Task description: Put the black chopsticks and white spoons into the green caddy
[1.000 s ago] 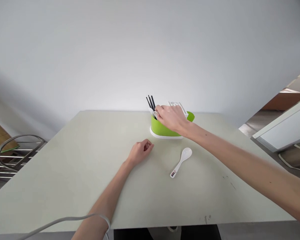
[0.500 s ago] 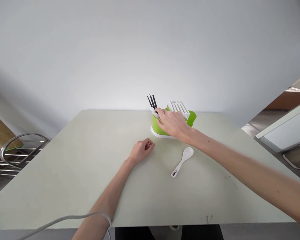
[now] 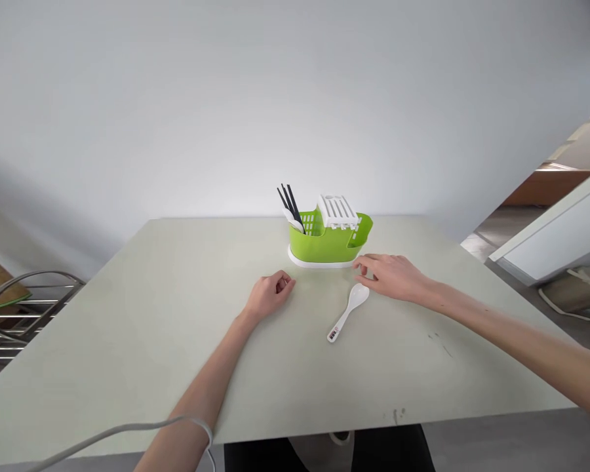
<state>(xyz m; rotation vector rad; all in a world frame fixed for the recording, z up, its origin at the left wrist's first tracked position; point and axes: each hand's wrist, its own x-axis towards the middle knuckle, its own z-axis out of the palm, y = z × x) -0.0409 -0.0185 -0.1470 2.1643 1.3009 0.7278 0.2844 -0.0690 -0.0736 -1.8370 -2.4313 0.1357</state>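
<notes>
A white spoon [image 3: 347, 313] lies slantwise on the table, its bowl up and to the right, a printed label near the handle's end. Just beyond the bowl, my right hand [image 3: 391, 275] is held with fingers slightly bent and apart, holding nothing. My left hand [image 3: 269, 294] rests on the tabletop in a loose fist, with nothing seen in it. Behind both hands stands a green cutlery holder [image 3: 319, 248] with a white base and a white slotted insert [image 3: 338, 210]. Several black chopsticks [image 3: 289, 202] and white spoons [image 3: 294, 221] lean in its left compartment.
The pale table [image 3: 177, 295] meets a white wall [image 3: 226, 131] at the back. A metal rack [image 3: 29, 308] stands beyond its left side. A grey cable [image 3: 128, 427] crosses over my left forearm. A white cabinet-like panel [image 3: 560, 223] is at the right.
My right hand has come away from the cutlery holder's left compartment, moving right and toward me, down near the spoon on the table. My left hand stays resting. The view has shifted slightly.
</notes>
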